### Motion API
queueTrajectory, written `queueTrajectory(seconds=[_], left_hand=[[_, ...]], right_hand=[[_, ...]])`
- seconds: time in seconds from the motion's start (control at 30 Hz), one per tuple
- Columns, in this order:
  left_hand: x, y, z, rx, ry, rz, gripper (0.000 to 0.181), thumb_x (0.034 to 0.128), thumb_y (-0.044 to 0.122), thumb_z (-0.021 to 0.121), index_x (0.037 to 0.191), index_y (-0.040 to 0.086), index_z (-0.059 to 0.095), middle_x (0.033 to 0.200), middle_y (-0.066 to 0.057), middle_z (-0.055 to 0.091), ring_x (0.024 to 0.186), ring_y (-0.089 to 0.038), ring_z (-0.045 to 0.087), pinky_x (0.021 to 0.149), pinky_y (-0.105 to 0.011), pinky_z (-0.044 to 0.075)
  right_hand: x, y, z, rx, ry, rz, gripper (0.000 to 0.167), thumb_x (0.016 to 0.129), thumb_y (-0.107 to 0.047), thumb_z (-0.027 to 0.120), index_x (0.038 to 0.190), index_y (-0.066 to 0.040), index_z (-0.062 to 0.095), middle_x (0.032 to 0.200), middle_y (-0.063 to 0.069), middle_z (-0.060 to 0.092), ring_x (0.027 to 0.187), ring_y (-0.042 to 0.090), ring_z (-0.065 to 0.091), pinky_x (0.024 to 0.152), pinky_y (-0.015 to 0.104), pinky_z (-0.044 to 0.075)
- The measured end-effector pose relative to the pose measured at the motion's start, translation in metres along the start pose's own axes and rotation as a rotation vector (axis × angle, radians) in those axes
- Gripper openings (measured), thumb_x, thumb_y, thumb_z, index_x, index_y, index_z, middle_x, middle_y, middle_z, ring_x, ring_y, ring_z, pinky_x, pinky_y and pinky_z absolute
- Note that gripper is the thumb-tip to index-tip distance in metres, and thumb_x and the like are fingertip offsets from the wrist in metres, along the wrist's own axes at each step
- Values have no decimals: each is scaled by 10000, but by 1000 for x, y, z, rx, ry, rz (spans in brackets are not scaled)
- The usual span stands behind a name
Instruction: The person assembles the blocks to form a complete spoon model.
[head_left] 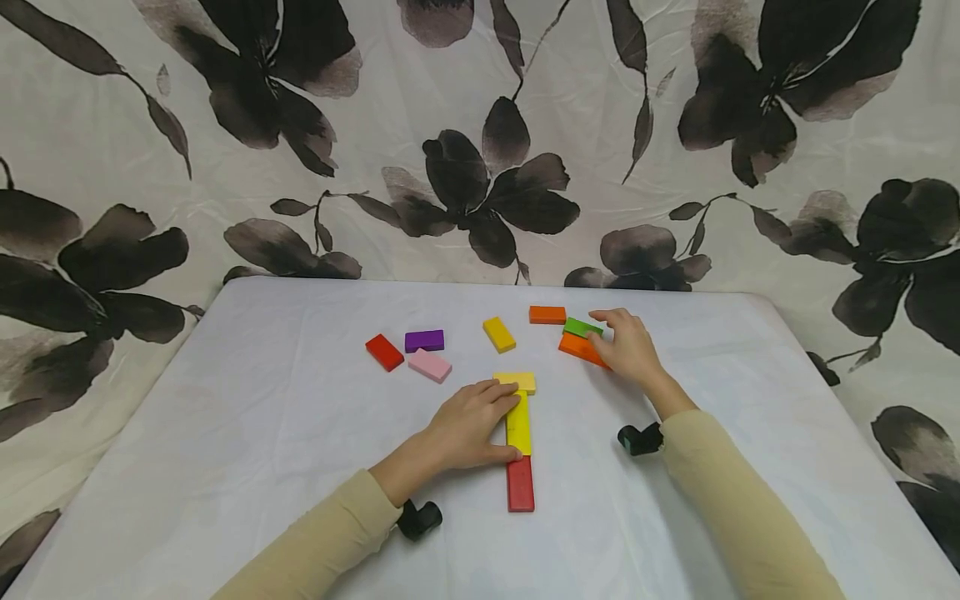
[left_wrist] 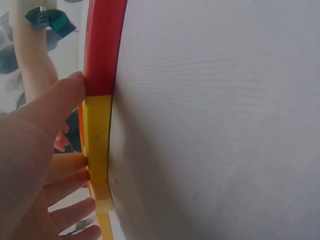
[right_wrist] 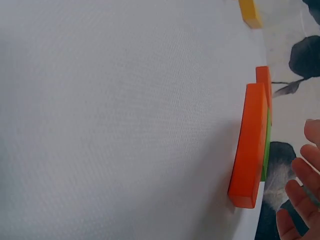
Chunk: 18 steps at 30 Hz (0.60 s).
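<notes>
A light yellow block (head_left: 525,382) lies crosswise at the top of a yellow block (head_left: 518,429), and a red block (head_left: 521,485) continues the column below. My left hand (head_left: 467,423) rests on this column with fingers extended; its thumb (left_wrist: 70,92) touches near the red-yellow joint, its other fingertips the yellow pieces. My right hand (head_left: 630,348) is over the right-hand group, fingers spread and slightly bent, gripping nothing. Nearest to it are a green block (head_left: 582,327) and an orange block (right_wrist: 250,145), side by side. Another orange block (head_left: 547,315) lies just behind them.
Left of the column lie a red block (head_left: 385,352), a purple block (head_left: 424,341) and a pink block (head_left: 430,366). A deeper yellow block (head_left: 499,334) lies behind it. The white-covered table (head_left: 300,467) ends at a floral cloth (head_left: 480,192).
</notes>
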<state>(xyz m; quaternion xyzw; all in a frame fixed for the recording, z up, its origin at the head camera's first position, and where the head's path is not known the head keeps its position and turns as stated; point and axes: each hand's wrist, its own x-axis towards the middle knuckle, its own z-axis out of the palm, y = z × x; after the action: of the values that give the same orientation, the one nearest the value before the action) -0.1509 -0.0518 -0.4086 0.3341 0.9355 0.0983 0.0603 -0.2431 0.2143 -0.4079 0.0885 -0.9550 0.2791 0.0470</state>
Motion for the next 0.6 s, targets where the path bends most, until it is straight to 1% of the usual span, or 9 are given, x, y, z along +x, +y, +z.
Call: queueTrajectory(seconds=[0.33, 0.6], left_hand=[[3, -3, -1, -4, -11, -7, 740, 758, 529, 666, 1344, 116, 482, 1422, -31, 415, 1324, -247, 349, 1077, -411, 307], [5, -5, -1, -3, -6, 1, 738, 756, 527, 670, 1341, 116, 488, 1418, -26, 422, 1320, -242, 357, 1073, -404, 316]], right_hand=[[14, 4, 6, -81, -81, 83, 447, 905, -241, 536, 1301, -36, 506, 1282, 207, 491, 1163, 391, 431, 982, 543, 349], [22, 6, 8, -114, -119, 109, 420, 904, -256, 534, 1267, -45, 547, 1228, 202, 529, 1118, 387, 462, 940, 549, 374]])
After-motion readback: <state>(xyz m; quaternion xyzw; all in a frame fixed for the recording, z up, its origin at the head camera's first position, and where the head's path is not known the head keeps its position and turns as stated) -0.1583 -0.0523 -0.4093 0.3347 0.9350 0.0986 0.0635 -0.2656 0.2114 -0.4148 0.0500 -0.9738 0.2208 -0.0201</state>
